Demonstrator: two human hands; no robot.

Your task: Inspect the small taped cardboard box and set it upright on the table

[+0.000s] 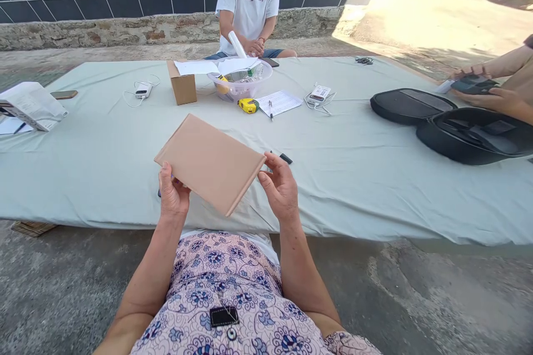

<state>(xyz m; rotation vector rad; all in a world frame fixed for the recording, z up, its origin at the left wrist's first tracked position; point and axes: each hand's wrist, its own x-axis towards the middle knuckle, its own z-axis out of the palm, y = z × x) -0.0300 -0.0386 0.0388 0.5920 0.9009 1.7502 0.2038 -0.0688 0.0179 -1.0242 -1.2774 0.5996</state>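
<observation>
I hold a flat tan cardboard piece (pixel 210 162) tilted above the near edge of a pale green sheet (pixel 333 177). My left hand (pixel 172 195) grips its lower left edge, thumb on top. My right hand (pixel 280 187) pinches its right corner with fingers curled. A small black object (pixel 285 158) lies on the sheet just behind my right hand.
A small brown box (pixel 182 86), clear bowl (pixel 240 82), yellow tape measure (pixel 249 105), papers with a pen (pixel 278 103) and chargers lie farther back. An open black case (pixel 449 122) sits right. One person sits across; another person's hands (pixel 495 94) work at right.
</observation>
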